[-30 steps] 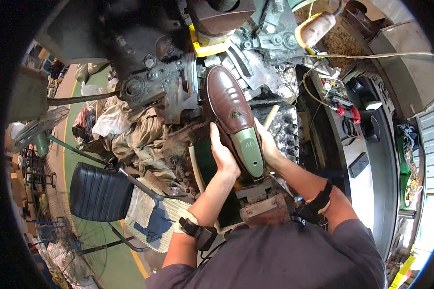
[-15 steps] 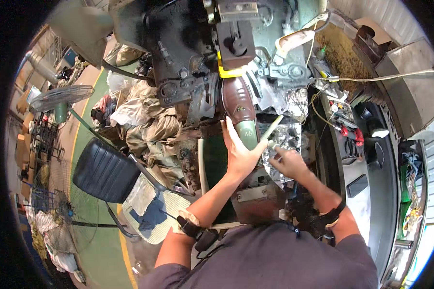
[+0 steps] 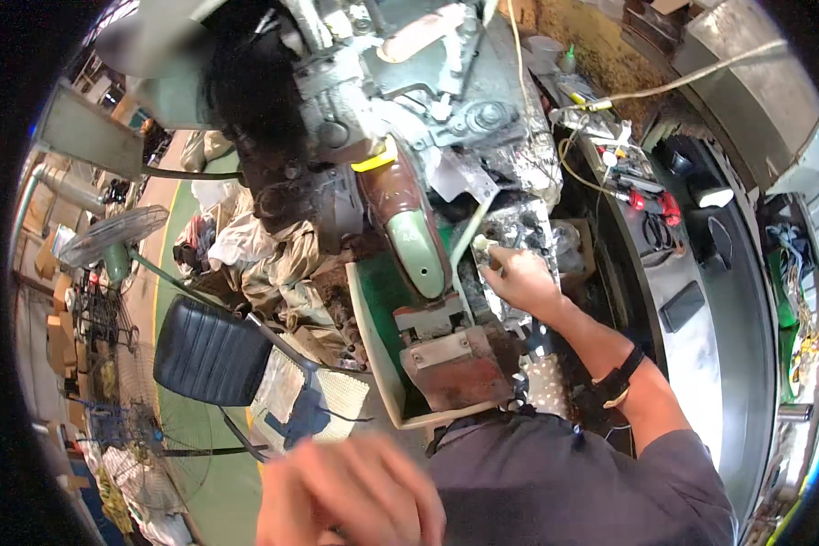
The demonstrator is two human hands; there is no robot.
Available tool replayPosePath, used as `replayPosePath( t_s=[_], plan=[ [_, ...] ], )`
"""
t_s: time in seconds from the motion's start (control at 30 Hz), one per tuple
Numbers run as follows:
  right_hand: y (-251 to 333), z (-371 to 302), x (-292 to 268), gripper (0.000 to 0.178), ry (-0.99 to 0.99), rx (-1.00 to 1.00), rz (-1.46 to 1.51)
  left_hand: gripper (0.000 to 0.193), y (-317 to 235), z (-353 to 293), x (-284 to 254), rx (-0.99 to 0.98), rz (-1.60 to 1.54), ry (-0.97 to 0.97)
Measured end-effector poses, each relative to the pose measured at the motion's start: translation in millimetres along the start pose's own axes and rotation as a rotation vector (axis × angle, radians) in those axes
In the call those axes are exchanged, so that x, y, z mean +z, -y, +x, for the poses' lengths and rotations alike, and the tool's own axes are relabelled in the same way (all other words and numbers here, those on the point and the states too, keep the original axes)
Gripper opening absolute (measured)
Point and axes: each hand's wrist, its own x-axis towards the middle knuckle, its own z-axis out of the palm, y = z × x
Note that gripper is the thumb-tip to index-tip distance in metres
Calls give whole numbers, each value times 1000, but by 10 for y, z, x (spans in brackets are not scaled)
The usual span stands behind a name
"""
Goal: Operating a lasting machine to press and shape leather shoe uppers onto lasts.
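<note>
A brown leather shoe upper stretched over a green shoe last sits in the machine, its toe end under a yellow-edged part. My right hand is just right of the last, above a foil-covered surface. Its fingers are bent together, with a small whitish bit at the tips that I cannot identify. A pale stick-like bar slants between that hand and the last. My left hand is raised close to the camera at the lower edge, away from the shoe; its curled fingers are smeared by motion.
The metal machine fills the top middle. Below it stand a green-lined bin and a reddish metal block. At left are a black-backed chair, a fan and cloth heaps. A bench holding a phone runs along the right.
My left hand has let go of the last and come back toward the camera. The view has turned, so the machine appears tilted. My right hand remains beside the foil-covered surface.
</note>
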Motion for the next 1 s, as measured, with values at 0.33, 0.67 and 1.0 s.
replayPosePath(
  t_s=[0.33, 0.67, 1.0],
  plan=[
    [64, -83, -15, 33, 15, 8, -117, 42, 165, 146, 321, -70, -138, 309],
    [87, -61, 48, 32, -42, -38, -46, 58, 374, -106, 0, 31, 196, -108],
    [15, -67, 33, 29, -105, -25, -61, 79, 1366, -275, -1868, -139, 1557, -663]
  ],
)
